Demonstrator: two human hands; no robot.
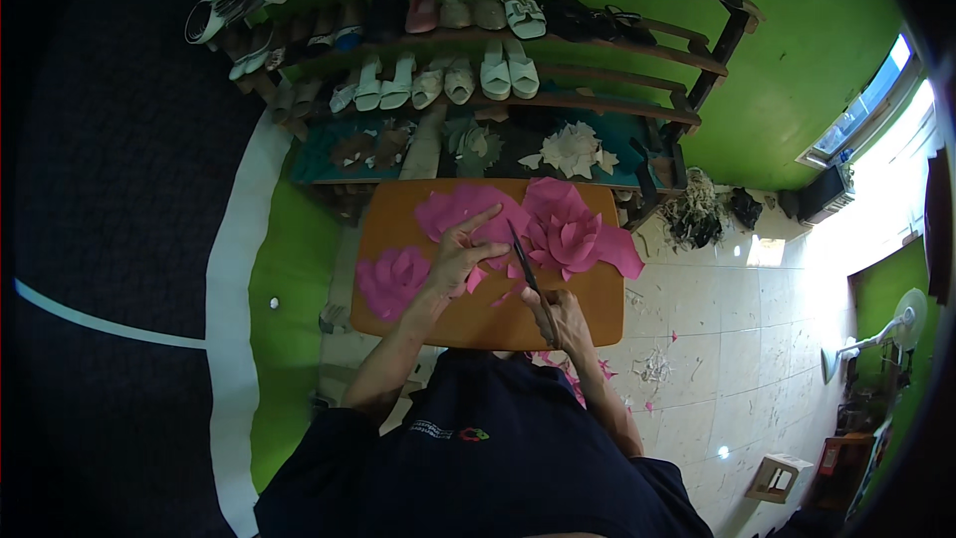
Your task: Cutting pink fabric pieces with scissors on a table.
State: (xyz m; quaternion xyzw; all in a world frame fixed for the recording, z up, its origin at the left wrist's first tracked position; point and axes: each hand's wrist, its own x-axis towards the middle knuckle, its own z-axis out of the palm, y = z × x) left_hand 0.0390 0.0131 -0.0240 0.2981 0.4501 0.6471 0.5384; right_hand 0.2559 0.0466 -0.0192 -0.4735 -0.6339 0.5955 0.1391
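My right hand (561,321) is closed round the handles of a pair of scissors (526,261), whose dark blades point up and away. Beside the blades, my left hand (460,257) grips a pink sheet (508,219), its index finger and thumb stretched along it; its other fingers are partly hidden. A large layered pink flower (566,237) lies right of the scissors. Another pink flower (391,279) rests left of my left wrist. Small pink scraps (476,281) lie near my hands on the orange-brown table (468,324).
Beyond the table stands a wooden shoe rack (597,45) with several rows of shoes. Cream-coloured cut pieces (573,151) lie on its lowest shelf. Scraps litter the tiled floor (717,309) at right. A white fan (901,324) and a small stool (777,478) stand farther right.
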